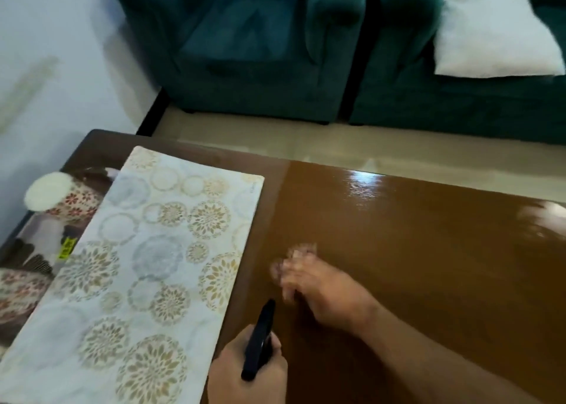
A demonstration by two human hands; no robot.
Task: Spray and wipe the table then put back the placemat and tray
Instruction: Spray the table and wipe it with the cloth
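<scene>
Placemat (pixel 144 269) lies just left of left hand (pixel 245 370) gripping a dark object (pixel 258 339); blurred right hand (pixel 318 287) fingers' state unclear on tabletop (pixel 428 250).

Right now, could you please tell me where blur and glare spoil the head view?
In the head view, motion blur smears the right hand at its fingers; the left hand, gripping a dark object, is sharper. Glare streaks the glossy table near its far edge, and the placemat stays readable. The wide lens tilts the table edges.
</scene>
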